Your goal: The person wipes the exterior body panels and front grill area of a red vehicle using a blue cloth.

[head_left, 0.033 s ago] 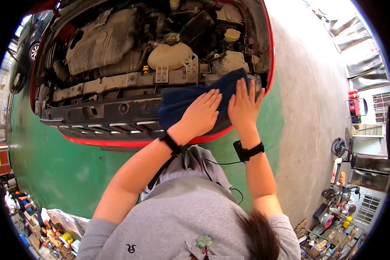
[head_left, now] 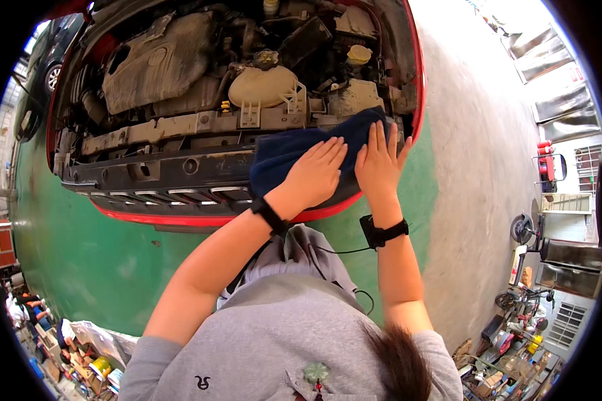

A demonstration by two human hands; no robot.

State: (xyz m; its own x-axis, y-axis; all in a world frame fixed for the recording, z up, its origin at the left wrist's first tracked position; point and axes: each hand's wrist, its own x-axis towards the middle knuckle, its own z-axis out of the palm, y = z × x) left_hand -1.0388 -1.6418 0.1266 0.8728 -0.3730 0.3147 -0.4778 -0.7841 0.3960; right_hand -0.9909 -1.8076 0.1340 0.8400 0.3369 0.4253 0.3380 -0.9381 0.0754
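Note:
A dark navy cloth (head_left: 281,160) lies folded over the front edge of an open red car's engine bay, right of middle. My left hand (head_left: 313,172) rests flat on it, fingers stretched toward the upper right. My right hand (head_left: 380,164) presses on the cloth's right part with fingers straight and slightly spread. A black band circles each wrist. Behind the cloth are a dusty engine cover (head_left: 157,63), a pale plastic reservoir (head_left: 264,87) and a yellowish cap (head_left: 358,55). The black grille (head_left: 140,174) runs left from the cloth.
Green floor (head_left: 100,267) surrounds the bumper, with grey concrete (head_left: 475,167) to the right. Another dark car (head_left: 43,80) stands at far left. Piled items (head_left: 80,357) line the lower left; bicycles, metal panels (head_left: 562,254) and red equipment (head_left: 548,164) stand along the right.
Both my hands and the cloth have shifted slightly to the right, with the fingers still lying on the cloth.

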